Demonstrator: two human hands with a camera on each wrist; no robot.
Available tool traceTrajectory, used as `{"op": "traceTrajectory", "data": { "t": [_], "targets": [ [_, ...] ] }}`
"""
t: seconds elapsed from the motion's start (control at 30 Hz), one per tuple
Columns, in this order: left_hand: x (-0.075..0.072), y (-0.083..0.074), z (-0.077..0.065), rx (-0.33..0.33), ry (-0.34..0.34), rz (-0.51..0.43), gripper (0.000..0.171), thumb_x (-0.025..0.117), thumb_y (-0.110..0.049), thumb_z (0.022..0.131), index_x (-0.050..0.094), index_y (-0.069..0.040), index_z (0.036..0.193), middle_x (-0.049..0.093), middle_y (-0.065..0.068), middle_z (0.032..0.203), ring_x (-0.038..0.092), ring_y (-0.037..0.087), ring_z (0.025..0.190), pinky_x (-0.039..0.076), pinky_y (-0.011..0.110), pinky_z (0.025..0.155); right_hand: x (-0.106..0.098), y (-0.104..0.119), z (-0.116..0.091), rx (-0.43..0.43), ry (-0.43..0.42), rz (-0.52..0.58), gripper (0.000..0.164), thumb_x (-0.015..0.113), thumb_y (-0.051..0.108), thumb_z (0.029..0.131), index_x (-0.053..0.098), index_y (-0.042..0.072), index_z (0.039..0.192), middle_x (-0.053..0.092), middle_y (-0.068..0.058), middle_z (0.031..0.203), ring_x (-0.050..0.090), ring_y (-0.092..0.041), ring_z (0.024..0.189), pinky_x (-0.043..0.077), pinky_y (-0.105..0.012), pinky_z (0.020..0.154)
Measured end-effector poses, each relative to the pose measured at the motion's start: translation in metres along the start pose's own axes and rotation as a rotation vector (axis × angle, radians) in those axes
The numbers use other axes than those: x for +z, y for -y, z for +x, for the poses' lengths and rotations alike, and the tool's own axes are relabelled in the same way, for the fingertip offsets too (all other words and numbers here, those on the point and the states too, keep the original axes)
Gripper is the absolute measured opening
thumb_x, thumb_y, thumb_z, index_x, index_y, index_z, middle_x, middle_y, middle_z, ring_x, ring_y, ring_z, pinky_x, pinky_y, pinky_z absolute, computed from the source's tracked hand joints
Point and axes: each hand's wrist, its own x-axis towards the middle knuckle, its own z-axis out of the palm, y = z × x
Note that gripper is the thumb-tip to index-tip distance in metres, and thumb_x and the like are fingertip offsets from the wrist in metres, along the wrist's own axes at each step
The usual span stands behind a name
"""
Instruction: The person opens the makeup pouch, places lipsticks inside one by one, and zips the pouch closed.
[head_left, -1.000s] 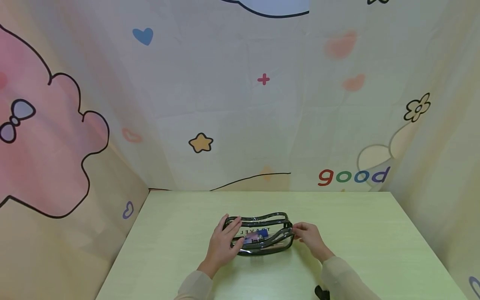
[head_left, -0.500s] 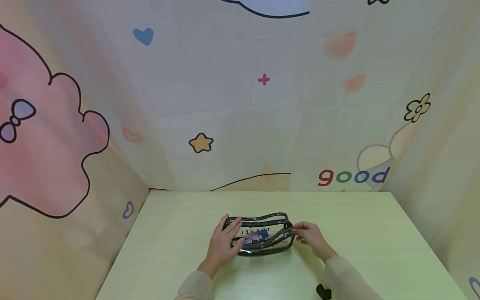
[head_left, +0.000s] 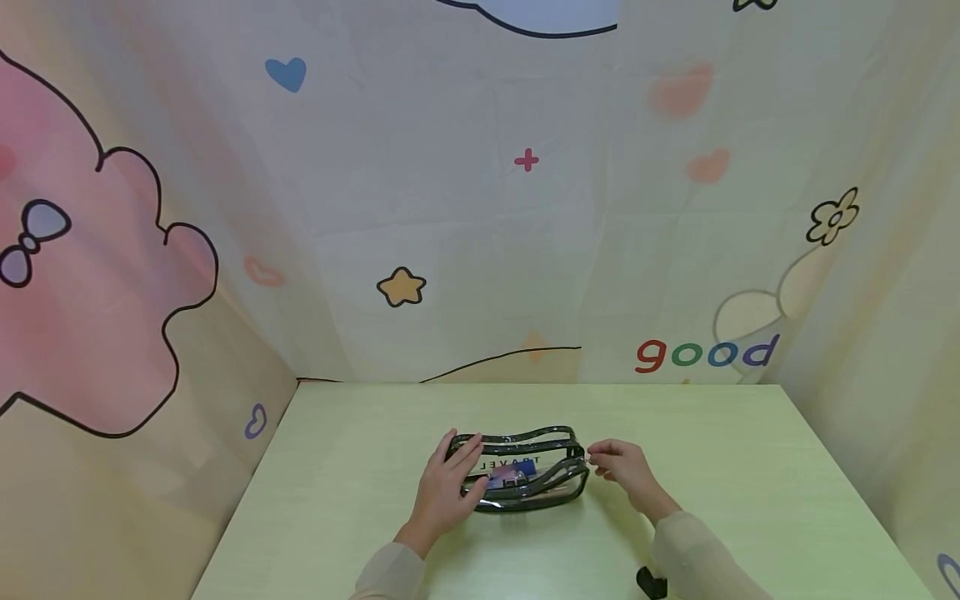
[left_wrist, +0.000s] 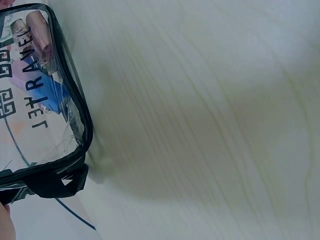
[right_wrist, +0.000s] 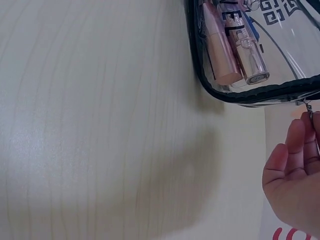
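Observation:
A clear toiletry pouch [head_left: 525, 467] with black piping and "TRAVEL" lettering lies on the table. Inside it show a blue and purple item [left_wrist: 42, 87] and slim cosmetic tubes [right_wrist: 222, 57]. My left hand [head_left: 445, 492] holds the pouch's left end, fingers across the top and thumb toward the near side. At the right end, my right hand [head_left: 624, 469] pinches a small metal zipper pull [right_wrist: 309, 110] just beyond the pouch's corner. A black fabric loop [left_wrist: 57, 182] sticks out from the left end. Only a fingertip of the left hand shows in the left wrist view.
The pale green table [head_left: 720, 433] extends around the pouch on all sides. Behind it hangs a printed curtain [head_left: 480, 208]. A black strap piece [head_left: 651, 582] shows beside the right sleeve at the near edge of the view.
My right hand has moved slightly to the right and away from the pouch's end, and its forearm has shifted right too. The left hand and the pouch have hardly moved.

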Motion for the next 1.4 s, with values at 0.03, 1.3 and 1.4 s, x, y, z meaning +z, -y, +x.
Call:
{"op": "traceTrajectory", "data": {
  "t": [0.03,1.3,1.4],
  "targets": [
    [0.000,0.000,0.000,-0.001,0.003,0.001,0.047,0.049,-0.038,0.084,0.052,-0.015,0.125,0.043,-0.010,0.135,0.029,0.028,0.131,0.029,0.045,0.102,0.000,0.001,0.000,-0.003,0.000,0.002,0.015,0.053,0.003,0.083,0.059,-0.006,0.093,0.059,0.005,0.071,0.054,-0.011,0.063,0.047,-0.033,0.065],
    [0.001,0.003,-0.001,0.008,-0.031,-0.011,0.049,0.054,-0.040,0.081,0.052,-0.017,0.125,0.044,-0.012,0.134,0.030,0.025,0.131,0.032,0.045,0.100,0.005,0.020,-0.004,-0.021,-0.075,0.195,0.006,0.055,-0.004,0.080,0.059,-0.004,0.083,0.056,0.004,0.064,0.051,-0.008,0.057,0.047,-0.021,0.055],
    [0.002,0.003,-0.001,0.006,-0.028,-0.010,0.049,0.054,-0.040,0.081,0.052,-0.017,0.125,0.044,-0.012,0.134,0.029,0.025,0.131,0.032,0.045,0.101,0.006,0.022,-0.004,-0.024,-0.076,0.202,0.006,0.055,-0.004,0.079,0.060,-0.001,0.081,0.056,0.004,0.064,0.051,-0.008,0.056,0.047,-0.021,0.054]
  ]
}}
